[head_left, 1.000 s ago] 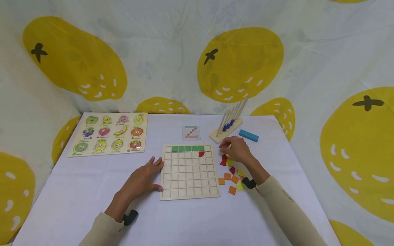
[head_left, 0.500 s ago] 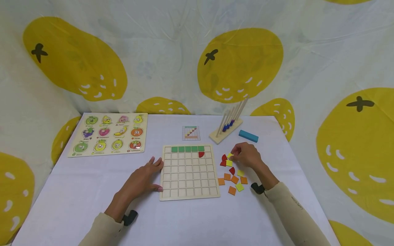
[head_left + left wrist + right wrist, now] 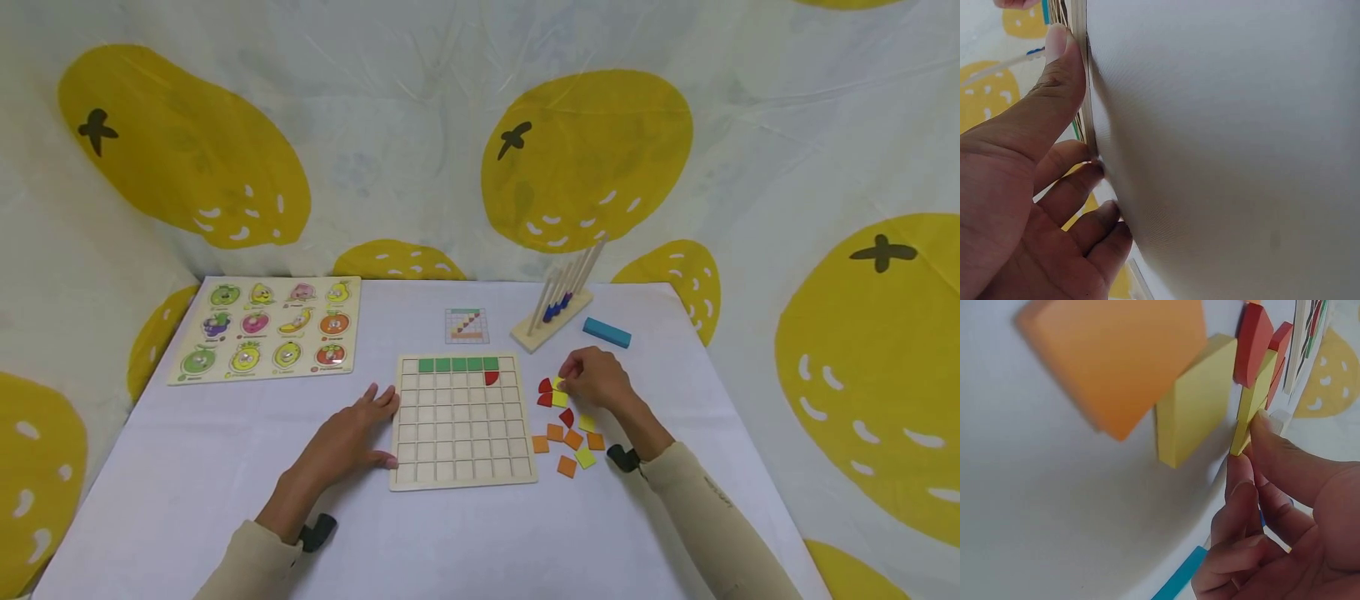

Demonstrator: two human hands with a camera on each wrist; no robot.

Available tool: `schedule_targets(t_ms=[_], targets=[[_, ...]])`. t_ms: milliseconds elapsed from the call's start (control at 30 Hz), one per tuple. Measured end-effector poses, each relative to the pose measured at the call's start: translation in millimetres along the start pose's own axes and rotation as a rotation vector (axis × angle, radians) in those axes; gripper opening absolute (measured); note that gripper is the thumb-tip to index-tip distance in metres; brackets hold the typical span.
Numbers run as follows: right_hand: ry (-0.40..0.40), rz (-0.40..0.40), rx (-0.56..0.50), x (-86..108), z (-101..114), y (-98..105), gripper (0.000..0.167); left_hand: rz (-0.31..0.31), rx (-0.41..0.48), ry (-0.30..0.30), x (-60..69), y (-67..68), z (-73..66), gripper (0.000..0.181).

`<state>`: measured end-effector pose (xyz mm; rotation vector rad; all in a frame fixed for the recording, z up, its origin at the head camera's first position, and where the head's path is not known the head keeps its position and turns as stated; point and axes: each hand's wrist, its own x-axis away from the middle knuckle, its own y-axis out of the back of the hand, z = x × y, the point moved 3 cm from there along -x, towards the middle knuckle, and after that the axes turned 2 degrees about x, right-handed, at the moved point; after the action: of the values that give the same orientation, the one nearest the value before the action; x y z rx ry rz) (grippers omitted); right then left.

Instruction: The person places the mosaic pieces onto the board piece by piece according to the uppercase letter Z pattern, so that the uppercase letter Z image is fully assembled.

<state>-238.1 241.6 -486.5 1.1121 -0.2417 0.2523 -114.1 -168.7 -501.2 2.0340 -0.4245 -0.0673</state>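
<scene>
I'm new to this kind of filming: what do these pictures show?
No machine here: just a person's left hand and right hand. The wide view comes from a head camera looking down; the close views from a camera on each wrist. On the white table are a grid board with green tiles and a red quarter-circle, loose orange, yellow and red pieces, a fruit board, a pattern card, a peg stand and a blue block. The left hand touches the grid board's edge; the right hand pinches a yellow tile.
</scene>
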Motion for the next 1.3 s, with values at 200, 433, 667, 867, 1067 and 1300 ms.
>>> schedule_targets(t_ms=[200,433,667,867,1067,1300], targets=[[0.018,0.046,-0.006,-1.2,0.3,-1.4,0.013,0.001,-0.004,0.0,0.0,0.2,0.2,0.11],[0.025,0.102,-0.008,-2.3,0.8,-2.1,0.014,0.003,-0.004,0.01,-0.2,-0.6,0.5,0.11],[0.079,0.04,-0.052,0.9,8.3,8.4,0.01,0.003,-0.015,0.015,0.2,-0.2,-0.8,0.111],[0.18,-0.001,-0.084,1.6,31.3,11.6,0.009,0.006,-0.007,0.023,-0.5,0.1,-0.8,0.111],[0.209,0.012,-0.111,-1.9,59.5,-1.2,0.009,0.008,-0.002,0.015,-1.1,-1.3,-0.3,0.111],[0.297,-0.01,-0.117,-9.8,94.2,-17.5,0.01,0.01,-0.001,0.02,-1.4,-2.5,1.1,0.112]])
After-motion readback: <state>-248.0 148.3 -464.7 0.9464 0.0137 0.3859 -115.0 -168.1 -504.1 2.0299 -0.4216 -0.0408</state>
